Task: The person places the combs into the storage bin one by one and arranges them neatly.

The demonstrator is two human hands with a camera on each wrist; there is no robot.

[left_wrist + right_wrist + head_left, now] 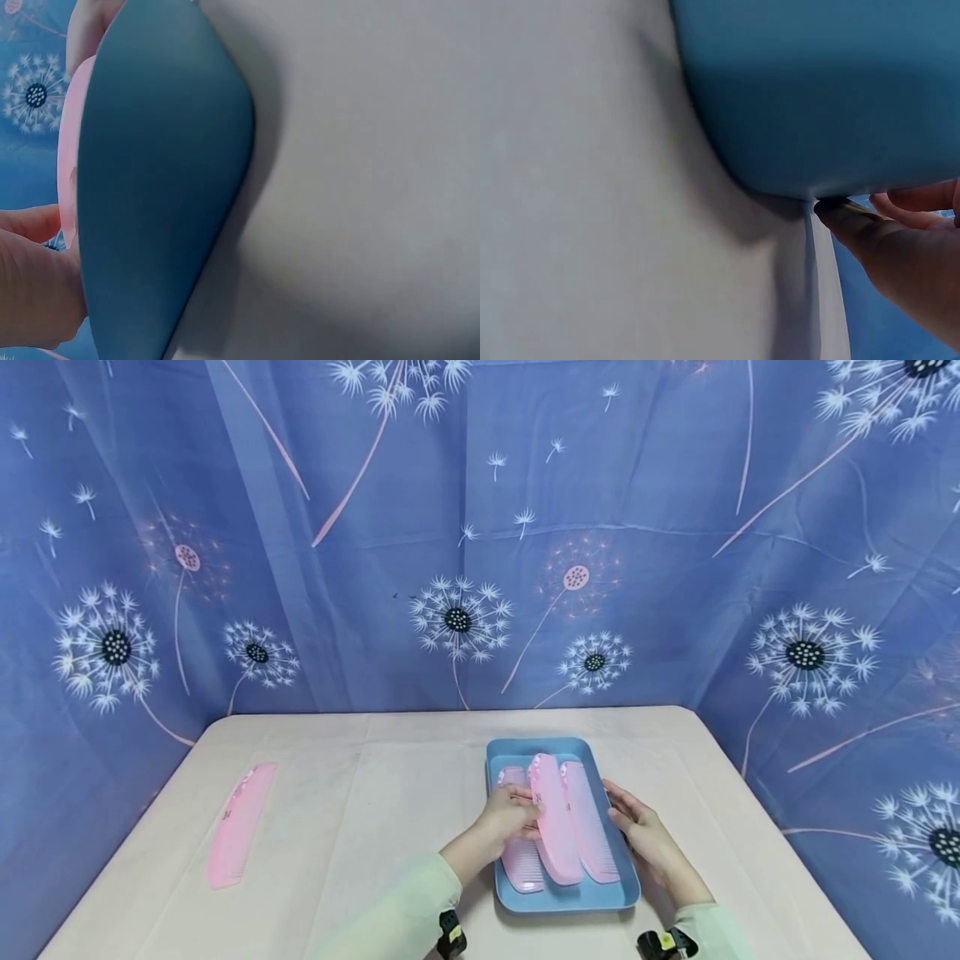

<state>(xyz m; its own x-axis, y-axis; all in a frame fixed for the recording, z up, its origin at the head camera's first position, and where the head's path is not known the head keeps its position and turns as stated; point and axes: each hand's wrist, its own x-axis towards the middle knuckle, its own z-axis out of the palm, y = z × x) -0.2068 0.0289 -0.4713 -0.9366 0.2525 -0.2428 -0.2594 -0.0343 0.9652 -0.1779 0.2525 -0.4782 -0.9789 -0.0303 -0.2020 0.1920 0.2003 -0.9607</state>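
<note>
"Fabric (345, 610) hangs behind and on both sides, doesn't it?"

"Yes, blue, softly creased, printed with white and pink dandelions (458, 620). It meets the far edge of a pale table (390, 827) with rounded back corners."

"What's the tabletop like?"

"Matte and cream, with faint fold lines. A blue tray (566, 900) sits right of centre, and both wrist views show its shadow falling across the surface."

"And in the tray?"

"Three pink combs, roughly side by side: a left comb (522, 870), partly hidden by the hand, a middle comb (558, 835) and a right comb (588, 822). A fourth comb (242, 827) lies on the table, well apart, towards the left edge."

"The hands?"

"The left hand (506, 817) pinches the middle comb, thumb and fingers clamped on its side. The right hand (654, 837) touches the tray's right side, its fingers fairly straight, the thumb a little apart from them."

"Sleeves?"

"Pale green sleeves (405, 893), with a dark device (452, 935) at the left wrist."
</note>
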